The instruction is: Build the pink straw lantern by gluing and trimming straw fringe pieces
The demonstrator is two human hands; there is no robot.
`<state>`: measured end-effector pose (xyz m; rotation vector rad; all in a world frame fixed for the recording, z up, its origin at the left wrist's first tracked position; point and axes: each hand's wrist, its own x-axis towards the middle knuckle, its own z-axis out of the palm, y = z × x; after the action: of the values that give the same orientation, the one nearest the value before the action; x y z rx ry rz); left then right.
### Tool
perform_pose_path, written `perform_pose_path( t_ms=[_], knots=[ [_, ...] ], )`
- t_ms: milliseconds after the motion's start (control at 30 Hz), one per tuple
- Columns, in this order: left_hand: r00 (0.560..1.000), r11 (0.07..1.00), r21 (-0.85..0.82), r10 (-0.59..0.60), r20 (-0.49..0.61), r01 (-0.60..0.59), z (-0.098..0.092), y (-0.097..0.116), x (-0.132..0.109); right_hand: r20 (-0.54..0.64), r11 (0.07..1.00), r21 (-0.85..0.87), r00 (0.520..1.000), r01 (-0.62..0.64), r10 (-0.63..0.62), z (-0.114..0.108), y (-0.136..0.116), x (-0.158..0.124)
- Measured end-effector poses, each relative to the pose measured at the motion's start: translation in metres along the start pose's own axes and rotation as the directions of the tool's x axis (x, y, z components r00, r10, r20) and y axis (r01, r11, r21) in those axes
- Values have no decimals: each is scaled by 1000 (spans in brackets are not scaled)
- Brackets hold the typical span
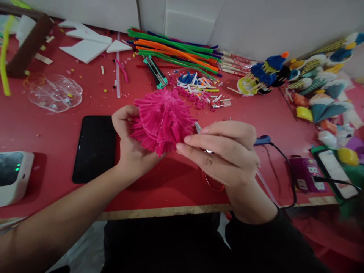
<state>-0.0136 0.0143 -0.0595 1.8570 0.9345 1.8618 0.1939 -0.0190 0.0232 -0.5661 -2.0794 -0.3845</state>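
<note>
My left hand [132, 142] holds up a bright pink ruffled piece [163, 121], built of many short fuzzy pipe-cleaner lengths fanned out in layers. Its fingers are mostly hidden behind the piece. From the right, my right hand [224, 151] pinches the lower right edge of the ruffle between thumb and fingers. Partly covered by that hand are scissors with a red handle [213, 184]; a blade tip [197, 127] shows beside the fingers, and they appear to lie on the table. A black phone [94, 149] rests beside my left wrist.
Pipe cleaners [176, 51] lie bundled at the back, near a box cutter [155, 72] and short cut bits [196, 87]. A blue figure [267, 72] and wrapped cones [324, 87] stand right. A clear plastic dish [57, 93] sits left. A cable [284, 159] runs to a purple box [304, 172].
</note>
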Motion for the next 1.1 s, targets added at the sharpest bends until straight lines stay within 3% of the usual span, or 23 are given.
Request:
perform_pose_path(
  t_ms=[100, 167, 500, 667, 767, 867, 1000, 1100],
  knots=[
    [993, 992, -49, -118, -15, 117, -1, 0, -1, -20, 1000, -19, 1000, 4, -4, 2, 1, 2],
    [992, 991, -59, -125, -5, 124, -2, 0, -1, -46, 999, -52, 999, 1, -3, 4, 2, 3],
    [997, 997, 35, 69, 20, -69, 0, 1, -1, -63, 999, -44, 998, -13, 10, 5, 0, 0],
    [996, 994, -60, -94, -13, 93, 1, -1, -3, -62, 999, -54, 998, -4, 1, 5, 1, 2],
    [992, 989, -85, -126, -3, 125, 0, 0, -3, -47, 996, -85, 999, -10, 6, 5, 0, 3],
    [996, 994, -65, -84, 6, 84, 0, 2, -1, -47, 995, -95, 998, -36, 32, 6, -2, 3],
    [997, 998, 17, 60, 39, -61, -1, 5, 2, -29, 997, -63, 999, -41, 40, 3, -2, 1],
    [999, 999, 8, 35, 31, -35, 0, 5, 2, 12, 997, -64, 999, -40, 41, 2, 0, -1]
  ],
)
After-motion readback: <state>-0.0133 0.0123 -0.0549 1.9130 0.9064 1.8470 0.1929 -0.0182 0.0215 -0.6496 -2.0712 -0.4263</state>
